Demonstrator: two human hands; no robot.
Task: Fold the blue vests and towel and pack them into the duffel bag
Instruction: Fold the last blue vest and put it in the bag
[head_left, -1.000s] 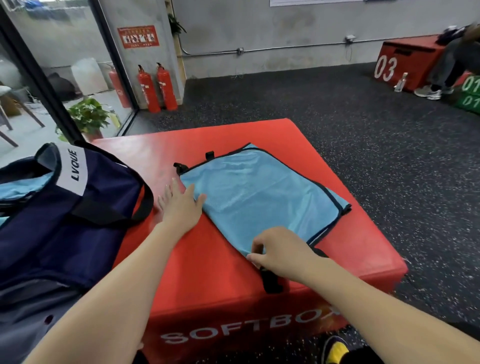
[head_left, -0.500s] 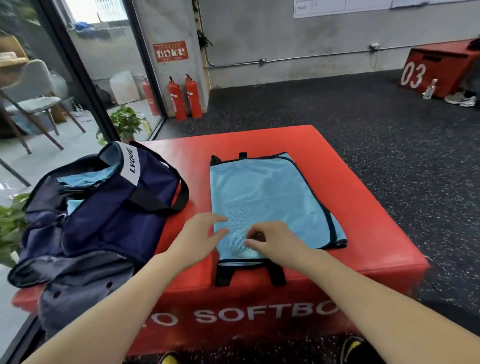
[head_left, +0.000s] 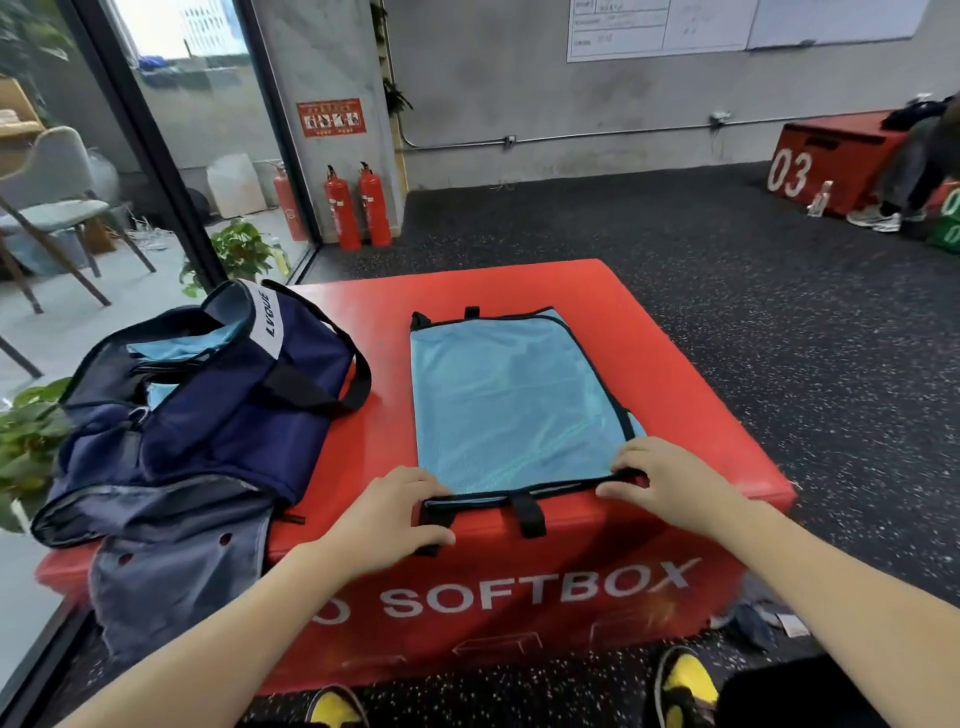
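Blue vest, flat on red surface, both hands at its near hem.

Vest (head_left: 511, 400): thin mesh, black-edged, long axis running from lower centre toward upper centre. Left hand (head_left: 387, 512) pinches the near left corner; right hand (head_left: 667, 486) curls over the near right corner. Surface (head_left: 701, 415): padded, glossy. Duffel bag (head_left: 208, 400): soft navy fabric, unzipped, centre left, nearer the left hand.
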